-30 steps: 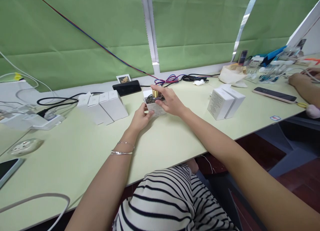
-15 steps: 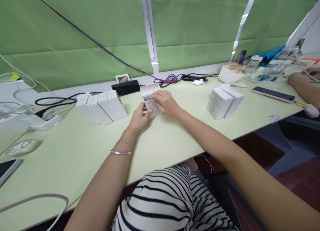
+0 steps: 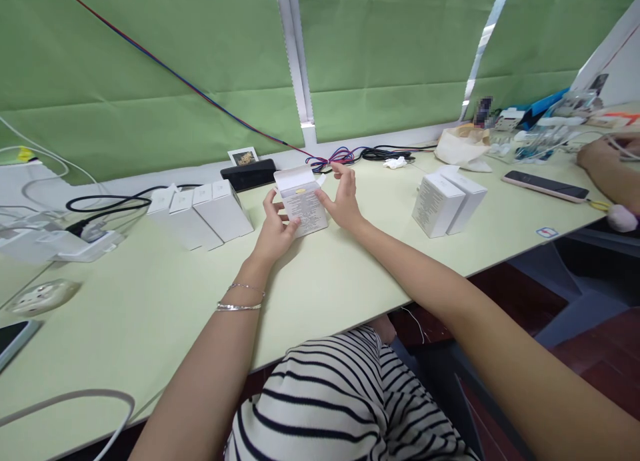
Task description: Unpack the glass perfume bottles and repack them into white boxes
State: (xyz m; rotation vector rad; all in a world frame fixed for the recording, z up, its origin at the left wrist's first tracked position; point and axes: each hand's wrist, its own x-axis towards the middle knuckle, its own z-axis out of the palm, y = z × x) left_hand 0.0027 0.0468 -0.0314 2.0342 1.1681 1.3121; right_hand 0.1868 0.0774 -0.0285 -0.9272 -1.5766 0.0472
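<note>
A small white carton [image 3: 305, 211] with dense grey print and a yellow oval mark stands on the table in front of me, its top flap raised at the back. My left hand [image 3: 278, 226] grips its left side, thumb on the printed front and fingers around the edge. At the carton's upper right corner is my right hand [image 3: 345, 198], its fingers raised and apart. The right thumb is at the carton's edge; whether it presses there I cannot tell. A small side flap sticks out beside that thumb. The carton's inside is mostly hidden.
Several closed white cartons [image 3: 200, 214] stand in a row on the left. Two more white cartons [image 3: 437, 204] are on the right. Behind lie a black object [image 3: 249, 175] and coiled cables [image 3: 385, 154]. A phone [image 3: 545, 186] lies near another person's arm [image 3: 607, 168].
My right hand has lifted from the carton's top and opened out to the right, uncovering the yellow mark and a side flap. My left hand stays on the carton.
</note>
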